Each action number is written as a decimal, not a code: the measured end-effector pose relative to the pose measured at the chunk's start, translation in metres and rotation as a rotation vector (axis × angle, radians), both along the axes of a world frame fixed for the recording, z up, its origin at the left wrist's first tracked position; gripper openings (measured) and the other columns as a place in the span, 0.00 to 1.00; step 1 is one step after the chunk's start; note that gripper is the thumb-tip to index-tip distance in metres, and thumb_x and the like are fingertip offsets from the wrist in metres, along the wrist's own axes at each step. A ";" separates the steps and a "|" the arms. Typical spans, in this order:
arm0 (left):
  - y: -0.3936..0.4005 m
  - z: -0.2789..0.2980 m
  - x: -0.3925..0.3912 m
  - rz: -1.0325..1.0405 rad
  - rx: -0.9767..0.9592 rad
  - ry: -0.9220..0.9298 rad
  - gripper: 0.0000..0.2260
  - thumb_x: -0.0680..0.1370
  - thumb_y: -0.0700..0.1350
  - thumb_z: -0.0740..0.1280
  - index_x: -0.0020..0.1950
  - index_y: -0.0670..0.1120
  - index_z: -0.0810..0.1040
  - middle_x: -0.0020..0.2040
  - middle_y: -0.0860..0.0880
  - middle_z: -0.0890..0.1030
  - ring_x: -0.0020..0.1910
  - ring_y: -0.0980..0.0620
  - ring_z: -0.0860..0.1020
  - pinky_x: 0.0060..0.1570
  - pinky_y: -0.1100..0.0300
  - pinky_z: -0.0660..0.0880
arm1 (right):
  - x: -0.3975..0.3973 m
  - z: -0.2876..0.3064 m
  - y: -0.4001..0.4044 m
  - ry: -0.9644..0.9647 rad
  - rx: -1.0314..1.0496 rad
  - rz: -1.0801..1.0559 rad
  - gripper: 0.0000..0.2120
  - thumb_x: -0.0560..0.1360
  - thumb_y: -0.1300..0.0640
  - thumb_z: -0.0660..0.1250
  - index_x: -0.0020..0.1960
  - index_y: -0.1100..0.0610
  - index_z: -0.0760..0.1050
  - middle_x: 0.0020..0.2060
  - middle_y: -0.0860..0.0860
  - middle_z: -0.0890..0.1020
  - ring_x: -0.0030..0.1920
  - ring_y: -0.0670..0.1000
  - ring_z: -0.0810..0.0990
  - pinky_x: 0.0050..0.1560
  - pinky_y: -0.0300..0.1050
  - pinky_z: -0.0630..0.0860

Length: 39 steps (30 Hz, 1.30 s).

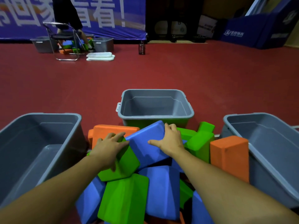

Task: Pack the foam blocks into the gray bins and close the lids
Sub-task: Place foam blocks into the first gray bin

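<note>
A heap of foam blocks (129,183) is lying on the red floor (161,73) — matte, soft-edged bricks in blue, green and orange, tumbled at all angles. On top, a blue block (145,143) is tilting up toward the far side; the right hand (169,140) is grasping its far right end, fingers curling over the edge and thumb lying flat on the broad face. The left hand (109,148) is gripping a green block (123,165) just beside the blue one, fingers spreading over its top and the thumb hooking down its near side.

Three gray bins are standing around the heap, smooth plastic with rounded rims, all lidless and holding no blocks: the left bin (32,152), the far bin (155,105) just beyond the pile, and the right bin (267,152), with an orange block (229,157) standing on end against it.

Far across the floor, a folding chair (64,39) is sitting before a blue banner (100,16), with more bins, scattered blocks, two stacked white lids (100,56) and a dark bottle (141,48) — and someone's legs are showing behind the chair.
</note>
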<state>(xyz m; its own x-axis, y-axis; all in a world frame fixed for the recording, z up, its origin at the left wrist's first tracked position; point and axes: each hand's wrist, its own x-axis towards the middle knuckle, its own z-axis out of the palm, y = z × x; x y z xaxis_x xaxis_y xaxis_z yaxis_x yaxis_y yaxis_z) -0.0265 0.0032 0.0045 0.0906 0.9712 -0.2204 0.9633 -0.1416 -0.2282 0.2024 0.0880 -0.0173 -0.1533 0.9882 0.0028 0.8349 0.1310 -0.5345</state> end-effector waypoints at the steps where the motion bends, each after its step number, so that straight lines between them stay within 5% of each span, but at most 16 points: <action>1: -0.002 0.000 -0.004 0.002 0.028 -0.008 0.45 0.66 0.51 0.78 0.77 0.61 0.56 0.80 0.51 0.49 0.74 0.44 0.56 0.59 0.45 0.71 | 0.000 0.002 -0.002 0.013 0.014 0.021 0.47 0.63 0.35 0.75 0.74 0.57 0.64 0.61 0.53 0.68 0.62 0.57 0.69 0.64 0.52 0.70; 7: -0.018 -0.001 -0.016 0.074 0.126 -0.038 0.38 0.66 0.50 0.75 0.73 0.60 0.62 0.70 0.50 0.61 0.64 0.43 0.64 0.51 0.48 0.75 | 0.005 0.010 -0.022 0.028 0.006 0.212 0.35 0.66 0.46 0.75 0.67 0.45 0.62 0.60 0.52 0.71 0.58 0.58 0.73 0.56 0.53 0.74; 15: -0.033 0.019 -0.018 0.194 0.271 -0.179 0.32 0.63 0.52 0.74 0.66 0.59 0.69 0.64 0.47 0.63 0.57 0.41 0.65 0.49 0.44 0.77 | -0.012 0.037 -0.040 0.053 0.133 0.149 0.39 0.67 0.48 0.75 0.72 0.48 0.59 0.62 0.53 0.76 0.58 0.59 0.76 0.54 0.51 0.75; 21: -0.043 0.058 -0.051 0.238 0.517 -0.224 0.33 0.60 0.48 0.76 0.64 0.54 0.71 0.60 0.45 0.66 0.51 0.39 0.67 0.48 0.42 0.77 | -0.032 0.074 -0.056 0.306 0.332 0.008 0.40 0.68 0.49 0.76 0.73 0.57 0.62 0.65 0.54 0.71 0.62 0.58 0.74 0.58 0.49 0.71; 28: -0.088 0.091 -0.125 0.392 0.671 -0.210 0.33 0.61 0.43 0.77 0.65 0.51 0.71 0.61 0.44 0.66 0.52 0.38 0.66 0.47 0.40 0.76 | -0.112 0.072 -0.101 0.457 0.414 0.031 0.39 0.66 0.48 0.77 0.71 0.57 0.65 0.64 0.54 0.74 0.62 0.57 0.75 0.59 0.51 0.73; 39: -0.191 0.059 -0.265 0.627 0.840 -0.243 0.35 0.55 0.42 0.81 0.61 0.47 0.76 0.60 0.39 0.70 0.49 0.36 0.69 0.50 0.46 0.72 | -0.273 0.036 -0.162 0.585 0.322 0.172 0.38 0.66 0.49 0.78 0.70 0.58 0.66 0.63 0.54 0.75 0.62 0.57 0.74 0.60 0.49 0.71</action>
